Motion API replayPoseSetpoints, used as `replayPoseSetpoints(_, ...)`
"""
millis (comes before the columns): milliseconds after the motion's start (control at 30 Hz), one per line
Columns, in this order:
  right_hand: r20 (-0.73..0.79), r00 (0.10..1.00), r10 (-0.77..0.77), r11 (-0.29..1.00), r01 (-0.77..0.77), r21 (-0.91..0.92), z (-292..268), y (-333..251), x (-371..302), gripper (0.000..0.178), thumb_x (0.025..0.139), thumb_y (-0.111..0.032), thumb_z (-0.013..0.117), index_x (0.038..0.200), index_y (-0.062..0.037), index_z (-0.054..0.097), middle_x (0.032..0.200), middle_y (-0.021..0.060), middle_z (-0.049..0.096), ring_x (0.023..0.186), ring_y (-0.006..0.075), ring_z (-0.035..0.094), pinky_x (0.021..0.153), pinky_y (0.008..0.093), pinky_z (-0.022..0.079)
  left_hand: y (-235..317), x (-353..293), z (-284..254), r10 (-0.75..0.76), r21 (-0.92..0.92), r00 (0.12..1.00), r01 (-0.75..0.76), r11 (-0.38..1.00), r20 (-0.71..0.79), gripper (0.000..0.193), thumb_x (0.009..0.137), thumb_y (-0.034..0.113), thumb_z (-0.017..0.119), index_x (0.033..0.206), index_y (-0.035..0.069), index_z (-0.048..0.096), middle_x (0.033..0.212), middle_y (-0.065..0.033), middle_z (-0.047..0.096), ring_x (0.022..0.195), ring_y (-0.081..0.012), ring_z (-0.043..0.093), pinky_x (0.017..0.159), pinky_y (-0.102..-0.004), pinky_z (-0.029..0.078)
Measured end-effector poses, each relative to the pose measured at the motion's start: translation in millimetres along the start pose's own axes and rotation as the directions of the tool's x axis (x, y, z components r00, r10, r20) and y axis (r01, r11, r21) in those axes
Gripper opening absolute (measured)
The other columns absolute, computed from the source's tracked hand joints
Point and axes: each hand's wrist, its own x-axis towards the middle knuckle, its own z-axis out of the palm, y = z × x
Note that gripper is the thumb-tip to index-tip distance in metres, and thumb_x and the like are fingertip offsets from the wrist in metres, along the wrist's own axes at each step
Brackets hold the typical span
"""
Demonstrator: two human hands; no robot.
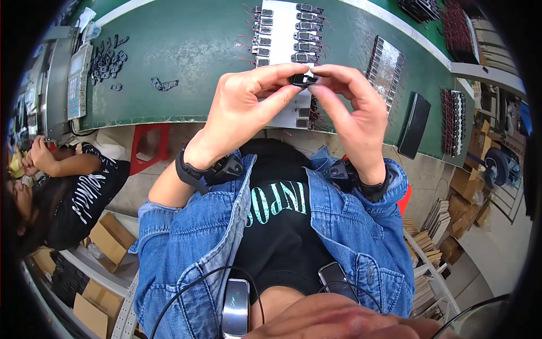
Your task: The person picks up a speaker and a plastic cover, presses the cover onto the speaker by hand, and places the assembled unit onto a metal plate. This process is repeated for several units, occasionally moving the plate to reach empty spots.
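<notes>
Above the near edge of the green table (197, 107), my two hands meet at the fingertips. My left hand (240, 104) pinches one side of a small black plastic part (297, 80), and my right hand (361, 116) pinches its other side. A white patch shows on the part; its finer detail is covered by my fingers. Just beyond lies a white board (284, 34) with two rows of small black speaker-like modules (307, 36) with thin red wires. The board's near end continues under my hands, partly hidden.
Loose black parts (110, 61) lie at the left, with a few (164, 84) closer in. Right of the board are another row of modules (386, 65) and a dark flat case (414, 125). A co-worker (79, 186) sits at the left by a machine (59, 85).
</notes>
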Motion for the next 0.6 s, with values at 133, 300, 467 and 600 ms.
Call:
replayPoseSetpoints(133,0.052,0.999,-0.015,1.0,0.016,-0.022,-0.1,4.7,2.5,0.014,0.09,0.003,0.069,0.103,-0.0008,0.072,0.097,0.0051,0.068,0.09,0.0115,0.066,0.083,0.0243,0.053,1.4,-1.0,0.9,0.021,0.05,1.0,-0.021,0.999,-0.002,0.032,0.091,0.003,0.069,0.123,0.005,0.07,0.103,-0.0088,0.076,0.089,-0.0092,0.07,0.08,-0.0248,0.058)
replayPoseSetpoints(300,0.072,0.995,-0.064,0.998,0.064,-0.009,-2.2,12.7,2.8,0.015,0.091,0.001,0.069,0.107,0.0,0.07,0.098,0.0044,0.069,0.088,0.0099,0.066,0.081,0.0235,0.053,1.1,-1.6,1.2,0.024,0.027,1.0,-0.025,0.999,0.014,0.032,0.091,0.002,0.069,0.123,0.003,0.069,0.104,-0.0073,0.075,0.091,-0.0087,0.069,0.082,-0.0242,0.057)
replayPoseSetpoints(467,0.249,0.945,0.211,0.886,-0.292,0.359,-9.8,12.2,6.9,0.017,0.093,-0.002,0.068,0.11,0.0,0.068,0.1,0.0037,0.068,0.087,0.0095,0.066,0.079,0.0239,0.054,3.8,-1.7,1.0,-0.005,0.014,0.999,0.004,1.0,0.05,0.033,0.092,0.002,0.069,0.125,0.001,0.068,0.103,-0.0076,0.075,0.091,-0.0091,0.069,0.082,-0.0241,0.057)
replayPoseSetpoints(600,0.277,0.939,0.203,0.87,-0.303,0.39,-11.3,15.6,7.7,0.015,0.094,-0.004,0.068,0.109,-0.0005,0.067,0.1,0.0038,0.068,0.086,0.01,0.066,0.078,0.0242,0.054,2.3,-1.6,2.0,-0.026,-0.056,0.997,0.03,0.998,0.069,0.033,0.092,0.002,0.069,0.125,-0.001,0.067,0.105,-0.0099,0.076,0.092,-0.0102,0.071,0.082,-0.0251,0.058)
